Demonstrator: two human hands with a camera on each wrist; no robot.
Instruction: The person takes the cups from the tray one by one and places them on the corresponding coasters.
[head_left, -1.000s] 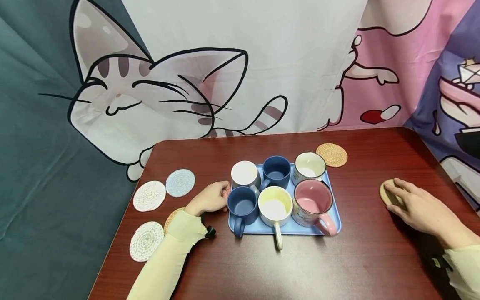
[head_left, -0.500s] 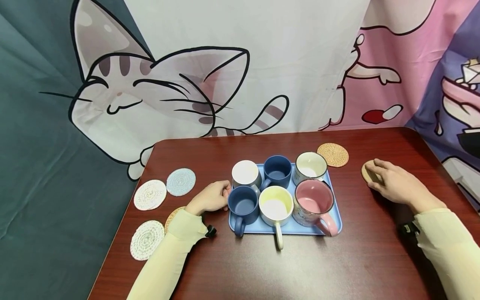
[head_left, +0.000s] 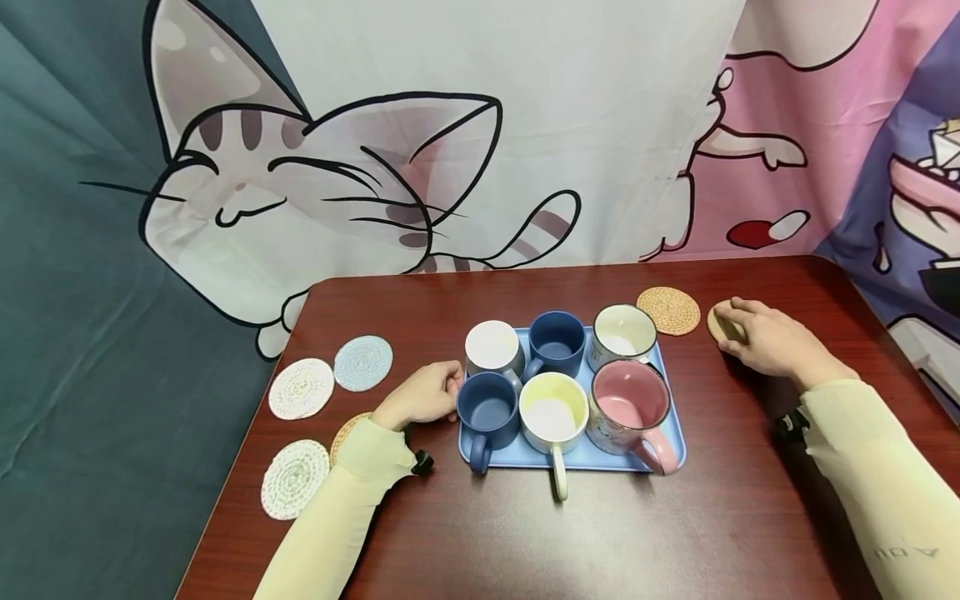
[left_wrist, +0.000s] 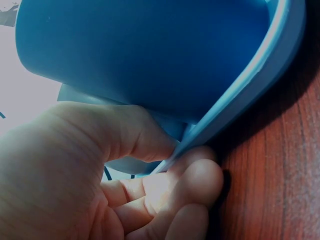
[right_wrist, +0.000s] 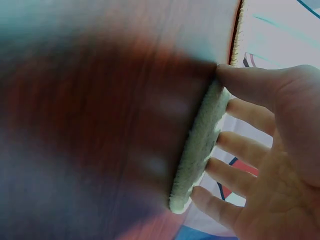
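Observation:
My left hand [head_left: 422,394] pinches the left rim of a blue tray [head_left: 525,457]; in the left wrist view the thumb lies inside the rim [left_wrist: 239,90] and curled fingers outside. Several mugs stand on the tray, with a dark blue mug [head_left: 487,410] nearest that hand, a yellow-lined mug [head_left: 553,412] beside it and a pink-lined mug [head_left: 628,404] at the right. Over at the right, my right hand [head_left: 776,342] holds a thick round beige coaster [right_wrist: 197,150] low over the table, thumb at its edge and fingertips on its upper face. A woven straw coaster [head_left: 667,311] lies just left of it.
White crocheted coasters [head_left: 302,389], a light blue coaster [head_left: 363,363] and a straw coaster [head_left: 345,432], partly under my left sleeve, lie on the table's left. A printed cloth [head_left: 600,125] hangs behind the table's back edge.
My right hand has moved left and toward the back of the table with the beige coaster, up close to the straw coaster. The left hand and the tray have stayed in place.

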